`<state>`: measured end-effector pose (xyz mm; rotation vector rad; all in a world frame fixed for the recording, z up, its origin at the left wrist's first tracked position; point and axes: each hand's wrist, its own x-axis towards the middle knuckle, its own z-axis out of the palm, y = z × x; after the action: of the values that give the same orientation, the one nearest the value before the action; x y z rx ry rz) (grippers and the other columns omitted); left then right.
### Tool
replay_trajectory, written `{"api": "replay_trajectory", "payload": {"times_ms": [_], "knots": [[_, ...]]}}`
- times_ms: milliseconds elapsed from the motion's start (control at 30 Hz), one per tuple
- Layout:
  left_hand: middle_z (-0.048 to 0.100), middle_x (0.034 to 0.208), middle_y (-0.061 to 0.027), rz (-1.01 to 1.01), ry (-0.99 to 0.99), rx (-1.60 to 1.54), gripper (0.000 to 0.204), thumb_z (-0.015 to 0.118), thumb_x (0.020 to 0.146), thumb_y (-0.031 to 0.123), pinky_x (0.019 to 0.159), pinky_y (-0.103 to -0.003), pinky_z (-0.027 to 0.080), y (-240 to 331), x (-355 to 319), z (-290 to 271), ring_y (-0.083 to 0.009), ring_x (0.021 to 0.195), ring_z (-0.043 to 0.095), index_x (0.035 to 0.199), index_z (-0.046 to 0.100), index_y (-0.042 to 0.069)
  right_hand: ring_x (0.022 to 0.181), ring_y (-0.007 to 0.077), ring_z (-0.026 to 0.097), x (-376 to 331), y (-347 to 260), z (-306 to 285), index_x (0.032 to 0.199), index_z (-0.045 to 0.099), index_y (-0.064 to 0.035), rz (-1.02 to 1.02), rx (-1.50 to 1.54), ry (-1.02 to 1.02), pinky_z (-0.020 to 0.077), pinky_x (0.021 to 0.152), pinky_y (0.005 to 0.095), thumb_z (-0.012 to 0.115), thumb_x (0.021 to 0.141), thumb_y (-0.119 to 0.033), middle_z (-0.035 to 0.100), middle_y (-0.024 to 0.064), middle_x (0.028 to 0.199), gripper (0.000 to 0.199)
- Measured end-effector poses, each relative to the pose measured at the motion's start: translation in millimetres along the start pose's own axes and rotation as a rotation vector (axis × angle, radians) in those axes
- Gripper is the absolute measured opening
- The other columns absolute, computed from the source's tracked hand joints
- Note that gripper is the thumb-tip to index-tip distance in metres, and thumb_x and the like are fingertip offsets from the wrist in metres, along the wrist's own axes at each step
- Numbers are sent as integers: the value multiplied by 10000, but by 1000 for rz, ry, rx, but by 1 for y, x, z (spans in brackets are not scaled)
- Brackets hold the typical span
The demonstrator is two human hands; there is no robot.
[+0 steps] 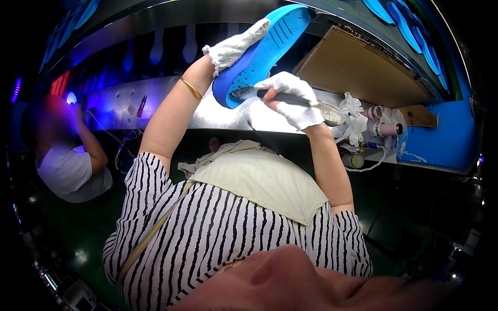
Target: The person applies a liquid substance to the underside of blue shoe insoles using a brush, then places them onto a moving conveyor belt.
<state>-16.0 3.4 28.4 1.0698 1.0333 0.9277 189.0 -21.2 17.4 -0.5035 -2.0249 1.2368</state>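
Note:
A bright blue shoe sole (275, 44) is held up at a slant over the metal bench, its rounded heel end lower left. My left hand (238, 46), in a white knit glove, grips the sole's left edge; some of its fingers are hidden behind it. In my right hand (296, 101), gloved in white with bare fingertips showing, is a brush (280, 97) with a dark handle. Its bristles touch or hover right at the heel end's holed surface; exact contact is hard to tell.
On the bench (207, 116) to the right are a cardboard box (363, 65), crumpled white cloth (353, 106), a pink flask (388, 129) and a jar (355, 160). Blue soles (404, 26) line the upper right. A small hand tool (141, 106) lies left, near another person (72, 171).

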Motion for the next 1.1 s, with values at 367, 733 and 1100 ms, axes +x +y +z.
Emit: {"api": "replay_trajectory", "payload": {"times_ms": [367,733,1100], "knots": [[597,1137,-210,-10,117,91,967,486,715,810,737,-421,569,15,-5,8,-286,915,653,1368,446,99,839,240,652,6,-1,-17,732,594,-45,-83,-97,31,513,716,324,650,644,88,642,102,829,170],[367,1438,-197,186,-291,-830,790,391,908,622,1072,-531,333,-40,-19,-55,-331,1306,402,1424,313,29,749,108,642,-12,-3,-35,890,610,-34,103,237,398,526,692,234,719,771,33,691,102,912,174],[527,1283,-161,17,-101,-820,678,435,923,569,1039,-430,415,-85,-23,53,-295,1148,552,1371,398,62,646,110,637,6,15,-18,848,613,-41,-70,-286,664,520,604,239,742,740,-13,660,71,755,171]]}}
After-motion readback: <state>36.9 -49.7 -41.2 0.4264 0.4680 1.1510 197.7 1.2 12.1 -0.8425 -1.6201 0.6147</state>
